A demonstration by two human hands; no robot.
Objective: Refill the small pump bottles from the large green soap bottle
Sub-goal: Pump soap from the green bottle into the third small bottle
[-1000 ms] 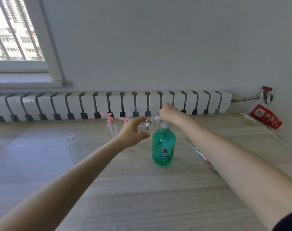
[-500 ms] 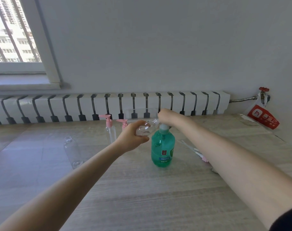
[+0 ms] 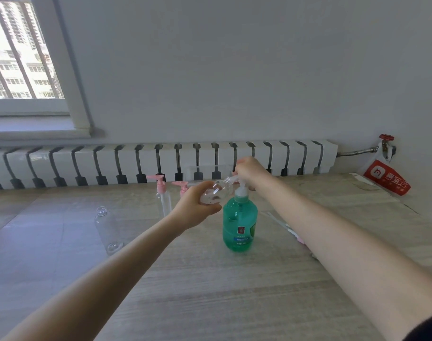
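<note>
The large green soap bottle (image 3: 239, 222) stands upright mid-table with a white pump on top. My right hand (image 3: 249, 170) rests on that pump head, fingers curled over it. My left hand (image 3: 194, 205) grips a small clear bottle (image 3: 216, 191), tilted on its side with its open neck at the pump's spout. Another clear bottle (image 3: 106, 228) without a cap stands at the left. A small bottle with a pink pump (image 3: 162, 194) stands behind, and a second pink pump (image 3: 183, 187) shows just behind my left hand.
The wooden table (image 3: 210, 291) runs up to a white radiator (image 3: 160, 161) along the wall. Loose pump tubes (image 3: 283, 225) lie right of the green bottle, partly under my right forearm. A red-and-white bag (image 3: 384, 179) hangs at the far right under a red valve.
The view shifted slightly. Both hands stay at the green bottle's pump, with the small clear bottle's neck held at the spout; my right hand has lifted a little.
</note>
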